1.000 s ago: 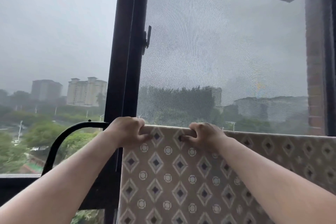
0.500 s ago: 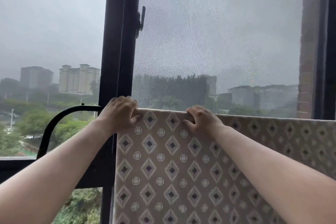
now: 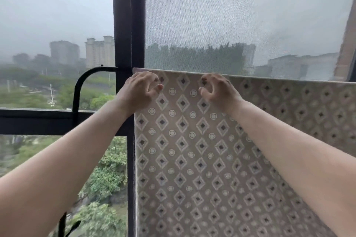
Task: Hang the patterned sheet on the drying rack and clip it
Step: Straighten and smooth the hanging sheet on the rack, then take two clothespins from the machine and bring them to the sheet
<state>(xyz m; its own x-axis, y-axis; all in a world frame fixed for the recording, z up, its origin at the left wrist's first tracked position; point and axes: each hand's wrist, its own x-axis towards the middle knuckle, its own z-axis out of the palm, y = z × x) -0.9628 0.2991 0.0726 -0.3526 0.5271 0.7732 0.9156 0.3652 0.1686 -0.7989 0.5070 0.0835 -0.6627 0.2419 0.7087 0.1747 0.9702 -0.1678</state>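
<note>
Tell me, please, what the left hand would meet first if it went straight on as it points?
Probably the patterned sheet, just ahead of the left hand near its top edge; depth is unclear.

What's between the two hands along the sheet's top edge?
Only bare beige diamond-patterned sheet, no clip, between left hand and right hand; seen in the head view.

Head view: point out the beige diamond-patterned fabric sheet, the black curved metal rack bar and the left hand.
beige diamond-patterned fabric sheet (image 3: pixel 192 159), head view, middle of the hanging front face.
black curved metal rack bar (image 3: pixel 76 90), head view, on its curved bend.
left hand (image 3: pixel 138 92), head view, back of the hand.
</note>
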